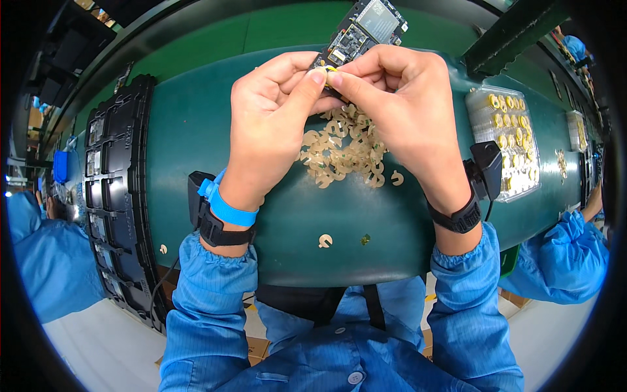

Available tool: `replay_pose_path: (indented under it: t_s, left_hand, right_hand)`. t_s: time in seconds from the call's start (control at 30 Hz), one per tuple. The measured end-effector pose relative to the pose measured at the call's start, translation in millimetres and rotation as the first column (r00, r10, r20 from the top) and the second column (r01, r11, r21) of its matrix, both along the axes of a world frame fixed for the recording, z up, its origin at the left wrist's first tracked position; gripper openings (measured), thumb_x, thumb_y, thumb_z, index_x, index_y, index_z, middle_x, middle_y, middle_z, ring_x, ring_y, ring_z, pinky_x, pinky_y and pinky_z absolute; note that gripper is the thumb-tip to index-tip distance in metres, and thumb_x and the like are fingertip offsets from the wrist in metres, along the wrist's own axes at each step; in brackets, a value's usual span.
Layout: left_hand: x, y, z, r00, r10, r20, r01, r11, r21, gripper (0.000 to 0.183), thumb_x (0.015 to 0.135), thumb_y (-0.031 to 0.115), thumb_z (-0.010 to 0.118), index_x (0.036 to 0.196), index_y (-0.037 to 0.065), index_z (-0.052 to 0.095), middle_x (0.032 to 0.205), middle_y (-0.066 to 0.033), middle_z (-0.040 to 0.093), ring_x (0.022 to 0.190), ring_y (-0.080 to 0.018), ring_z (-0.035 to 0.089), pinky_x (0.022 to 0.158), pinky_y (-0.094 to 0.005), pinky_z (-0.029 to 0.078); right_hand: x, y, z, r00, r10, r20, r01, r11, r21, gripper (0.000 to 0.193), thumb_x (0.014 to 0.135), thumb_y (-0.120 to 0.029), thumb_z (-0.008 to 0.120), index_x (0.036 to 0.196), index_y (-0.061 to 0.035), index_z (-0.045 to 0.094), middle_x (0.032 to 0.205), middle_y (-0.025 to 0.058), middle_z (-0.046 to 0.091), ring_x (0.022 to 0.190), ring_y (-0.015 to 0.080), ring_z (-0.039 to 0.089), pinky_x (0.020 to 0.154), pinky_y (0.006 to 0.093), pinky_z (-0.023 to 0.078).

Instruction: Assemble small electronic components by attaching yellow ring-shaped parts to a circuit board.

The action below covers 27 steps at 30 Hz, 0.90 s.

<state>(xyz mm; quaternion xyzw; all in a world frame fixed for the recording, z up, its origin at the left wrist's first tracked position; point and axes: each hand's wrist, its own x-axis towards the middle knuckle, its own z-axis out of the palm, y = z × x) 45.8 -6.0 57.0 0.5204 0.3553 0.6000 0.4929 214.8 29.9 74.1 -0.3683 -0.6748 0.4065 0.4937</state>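
One left hand (271, 108) and one right hand (411, 104) meet at a circuit board (366, 36), top centre of the frame.
Fingers (305, 95) of both are pinched almost together on a small yellow-rimmed part (331, 68) at the board's lower end; below, notched pale discs (343, 150) lie heaped on the green surface (196, 130); a clear tray (479, 117) stands at right.

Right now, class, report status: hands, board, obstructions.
Left hand and right hand pinching yellow part at near end of board. Beige pieces piled below; nothing visibly blocking.
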Motion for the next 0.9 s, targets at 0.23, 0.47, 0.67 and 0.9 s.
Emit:
replay_pose_path:
  t_s: [0.23,0.47,0.67,0.9]
  left_hand:
    - [-2,2,-4,0.998,0.007,-0.060,-0.006,1.000,0.027,0.026,0.110,0.003,0.052,0.129,-0.011,0.063,0.120,-0.0169,0.074,0.108,-0.0209,0.074,0.096,-0.0361,0.064]
    - [-1,2,-5,0.999,0.003,-0.041,-0.001,0.999,0.033,0.026,0.110,0.004,0.052,0.129,-0.011,0.062,0.120,-0.0172,0.074,0.108,-0.0210,0.074,0.096,-0.0363,0.064]
    - [-2,1,-2,0.998,0.011,-0.060,-0.010,1.000,0.020,0.026,0.110,0.004,0.051,0.129,-0.012,0.062,0.120,-0.0175,0.074,0.107,-0.0213,0.074,0.096,-0.0363,0.065]
    - [-1,3,-3,0.999,0.024,-0.026,-0.025,0.999,-0.026,0.025,0.109,0.003,0.053,0.127,-0.012,0.062,0.118,-0.0185,0.074,0.105,-0.0234,0.075,0.095,-0.0375,0.065]
  right_hand:
    - [0,4,-4,1.000,-0.002,-0.010,0.002,1.000,-0.030,0.012,0.089,-0.004,0.079,0.084,0.0069,0.075,0.070,0.0049,0.071,0.064,0.0053,0.062,0.059,0.0231,0.050]
    - [0,4,-5,1.000,-0.009,0.009,0.009,1.000,0.029,0.013,0.088,-0.004,0.079,0.083,0.0069,0.074,0.069,0.0037,0.069,0.064,0.0049,0.060,0.059,0.0231,0.049]
    - [0,4,-4,1.000,-0.006,0.008,0.006,1.000,0.024,0.013,0.087,-0.004,0.079,0.083,0.0066,0.074,0.068,0.0044,0.069,0.064,0.0055,0.061,0.059,0.0239,0.049]
    - [-1,6,-10,0.991,-0.072,0.109,0.049,0.979,0.195,0.010,0.085,-0.007,0.080,0.089,0.0028,0.077,0.068,0.0081,0.069,0.059,0.0110,0.063,0.059,0.0269,0.051]
